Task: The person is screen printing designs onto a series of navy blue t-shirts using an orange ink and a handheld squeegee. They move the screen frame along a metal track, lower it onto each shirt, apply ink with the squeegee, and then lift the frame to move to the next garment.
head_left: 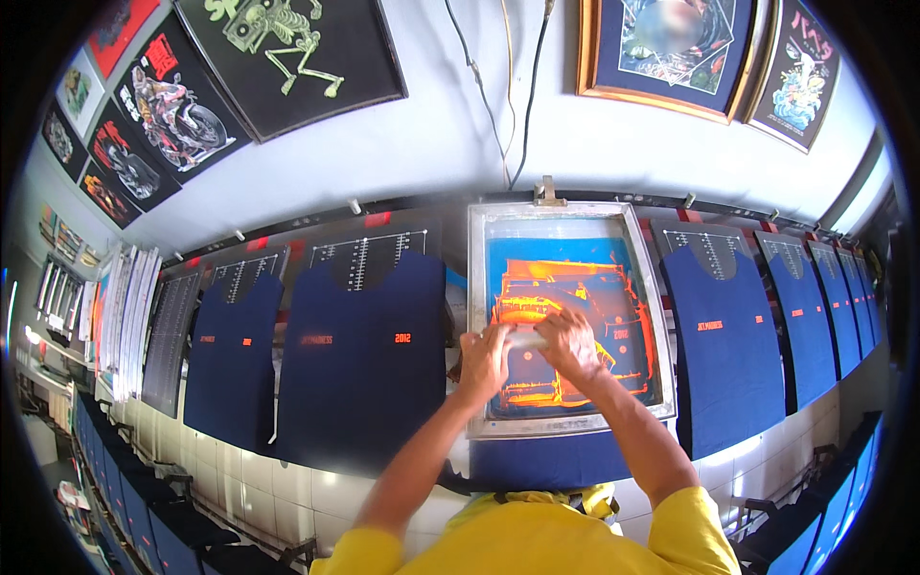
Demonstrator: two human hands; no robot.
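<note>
Squeegee, pale flat-bladed (525, 335), sits under both hands mid-screen, mostly covered. Left hand (482, 362) and right hand (571, 347) side by side, fingers curled over it, pressing down on the mesh. Aluminium-framed printing screen (565, 316) with blue mesh and orange ink lies flat over a navy shirt on the long surface (575, 460). More navy shirts (364, 355) on pallets left and right. Beyond: white wall (450, 125), framed prints (671, 48), hanging cables (508, 86).
</note>
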